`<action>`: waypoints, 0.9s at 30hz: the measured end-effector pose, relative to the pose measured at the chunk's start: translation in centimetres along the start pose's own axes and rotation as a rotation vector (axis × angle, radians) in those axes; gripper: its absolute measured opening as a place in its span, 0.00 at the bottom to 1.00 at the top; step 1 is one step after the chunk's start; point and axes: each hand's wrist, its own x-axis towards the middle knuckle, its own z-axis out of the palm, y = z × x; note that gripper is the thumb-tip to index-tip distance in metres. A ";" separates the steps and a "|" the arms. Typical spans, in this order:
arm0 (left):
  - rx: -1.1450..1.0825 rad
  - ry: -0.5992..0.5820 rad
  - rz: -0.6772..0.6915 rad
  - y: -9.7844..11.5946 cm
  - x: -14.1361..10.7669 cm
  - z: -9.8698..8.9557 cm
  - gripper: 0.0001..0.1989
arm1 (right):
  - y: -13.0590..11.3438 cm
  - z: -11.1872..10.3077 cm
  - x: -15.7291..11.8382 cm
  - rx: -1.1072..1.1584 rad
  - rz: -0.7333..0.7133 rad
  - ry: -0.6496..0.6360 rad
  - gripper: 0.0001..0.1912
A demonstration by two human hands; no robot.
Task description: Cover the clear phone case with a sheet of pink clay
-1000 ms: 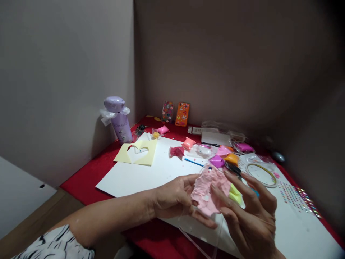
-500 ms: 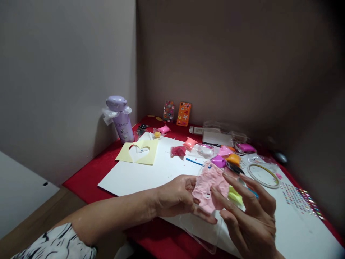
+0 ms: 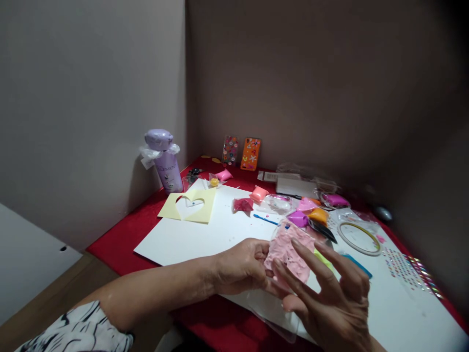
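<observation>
My left hand (image 3: 247,266) grips the near-left edge of a phone case (image 3: 281,243), whose back is spread with lumpy pale pink clay. A small opening shows near its top corner. My right hand (image 3: 331,305) is over the case with fingers spread, and its index fingertip presses on the clay near the lower left. Its other fingers hover over or beside the clay's right side, partly covering it. Under the hands, a clear plastic case-like sheet (image 3: 289,335) lies at the board's front edge.
A white board (image 3: 212,239) lies on red cloth. Behind the hands are a blue tool (image 3: 266,219), a purple clay packet (image 3: 298,218) and an orange one (image 3: 318,216). Tape roll (image 3: 359,238) and gem stickers (image 3: 405,269) lie right; yellow heart-cut paper (image 3: 166,210) and a purple bottle (image 3: 168,171) left.
My right index finger has shifted left and down across the clay. The gap seen low in the clay is now covered or out of sight. My left hand keeps its grip.
</observation>
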 end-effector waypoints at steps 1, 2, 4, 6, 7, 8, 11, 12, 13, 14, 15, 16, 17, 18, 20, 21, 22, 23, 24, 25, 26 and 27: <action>0.010 0.006 -0.004 0.0 0.0 0.0 0.26 | 0.0 0.0 0.0 -0.029 -0.021 0.004 0.19; 0.018 0.012 -0.007 0.0 0.0 0.1 0.25 | 0.1 0.0 -0.1 -0.065 -0.042 0.007 0.19; 0.020 0.021 -0.012 0.1 0.0 0.1 0.24 | 0.2 -0.1 -0.2 -0.124 -0.071 0.017 0.18; -0.001 0.022 -0.016 0.1 0.0 0.1 0.25 | 0.3 -0.2 -0.2 -0.149 -0.077 0.024 0.17; -0.012 0.021 -0.015 0.1 0.0 0.2 0.24 | 0.3 -0.2 -0.3 -0.150 -0.070 0.024 0.16; -0.022 0.019 -0.013 0.1 0.0 0.2 0.24 | 0.3 -0.3 -0.3 -0.149 -0.063 0.025 0.15; -0.037 0.012 -0.004 0.2 -0.1 0.3 0.23 | 0.2 -0.3 -0.4 -0.146 -0.039 0.024 0.15; -0.039 0.009 -0.002 0.2 -0.1 0.3 0.24 | 0.2 -0.4 -0.4 -0.146 -0.036 0.024 0.14; -0.041 0.008 -0.003 0.2 -0.1 0.3 0.24 | 0.2 -0.4 -0.4 -0.143 -0.038 0.023 0.14; -0.041 0.009 -0.005 0.2 -0.1 0.3 0.24 | 0.2 -0.4 -0.3 -0.139 -0.038 0.019 0.13; -0.042 0.012 -0.010 0.1 0.0 0.3 0.25 | 0.2 -0.4 -0.2 -0.126 -0.032 0.017 0.13; -0.044 0.013 -0.016 0.1 0.0 0.3 0.25 | 0.2 -0.5 -0.2 -0.104 -0.013 0.021 0.13; -0.048 0.014 -0.021 0.1 0.0 0.3 0.24 | 0.3 -0.5 -0.1 -0.073 0.015 0.028 0.13; -0.051 0.011 -0.021 0.1 0.0 0.2 0.25 | 0.3 -0.5 -0.1 -0.036 0.043 0.034 0.13; -0.051 0.000 -0.011 0.0 0.1 0.2 0.26 | 0.5 -0.6 0.0 0.030 0.084 0.046 0.12; -0.047 -0.004 -0.004 0.0 0.1 0.2 0.26 | 0.5 -0.6 0.0 0.051 0.092 0.046 0.12; -0.043 -0.009 0.001 0.0 0.1 0.1 0.26 | 0.6 -0.6 0.0 0.059 0.092 0.044 0.12; -0.043 -0.014 0.004 0.0 0.1 0.1 0.27 | 0.6 -0.6 0.0 0.060 0.091 0.040 0.12; -0.048 -0.021 0.004 0.0 0.1 0.1 0.26 | 0.6 -0.5 0.0 0.057 0.099 0.035 0.12; -0.055 -0.026 0.007 -0.1 0.1 0.1 0.26 | 0.5 -0.5 0.1 0.055 0.108 0.034 0.12; -0.062 -0.030 0.010 -0.1 0.1 0.0 0.26 | 0.4 -0.4 0.1 0.054 0.108 0.032 0.12; -0.068 -0.034 0.014 -0.1 0.1 0.0 0.25 | 0.3 -0.4 0.1 0.054 0.108 0.035 0.12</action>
